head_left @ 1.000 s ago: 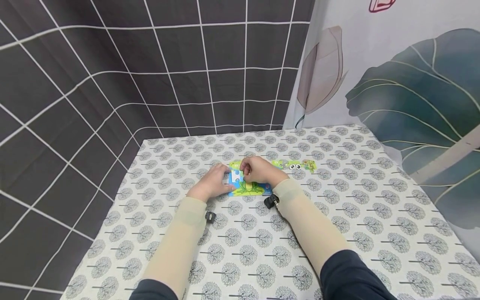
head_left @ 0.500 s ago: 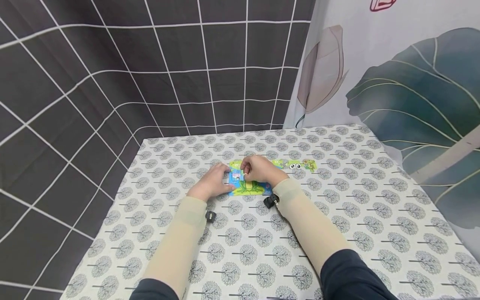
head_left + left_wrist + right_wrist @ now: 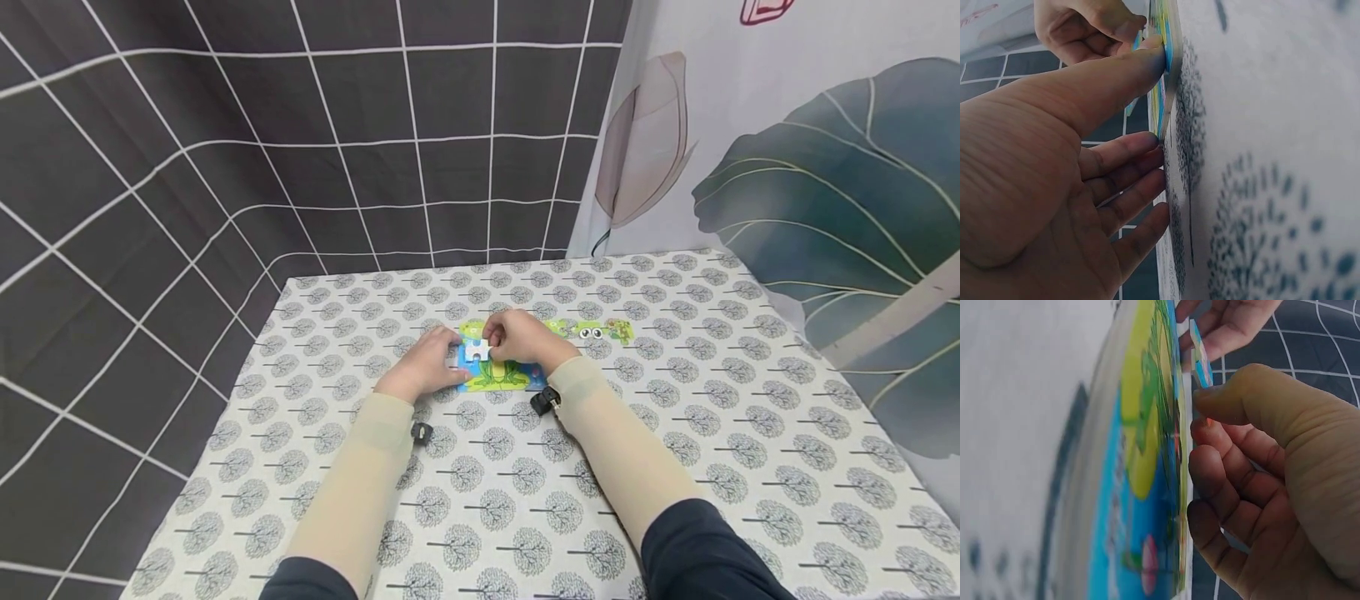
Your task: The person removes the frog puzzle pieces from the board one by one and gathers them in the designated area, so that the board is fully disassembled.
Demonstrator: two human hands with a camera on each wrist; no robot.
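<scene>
A frog jigsaw board [image 3: 498, 381] lies flat at the middle of the table, blue-edged with a green and yellow frog. My right hand [image 3: 519, 337] pinches a small puzzle piece [image 3: 476, 349] between thumb and fingertips, over the board's upper left part. Seen from the right wrist, the piece [image 3: 1200, 356] stands tilted just off the board face, blue and pink on its printed side. My left hand [image 3: 427, 362] rests at the board's left side. In the left wrist view its thumb [image 3: 1147, 59] presses on the board's edge, while the fairly straight fingers [image 3: 1138, 197] touch down beside it.
Loose green puzzle pieces [image 3: 558, 325] lie in a row behind the board, partly hidden by my right hand. One carries two cartoon eyes [image 3: 590, 332], and a brown-green piece [image 3: 619, 331] ends the row. A tree-print cloth [image 3: 465, 467] covers the table; dark grid curtain [image 3: 450, 167] hangs behind.
The pinched puzzle piece has shifted and tilted slightly over the board, its face now looking white rather than pinkish. My right hand has moved very little; the left hand stays in place.
</scene>
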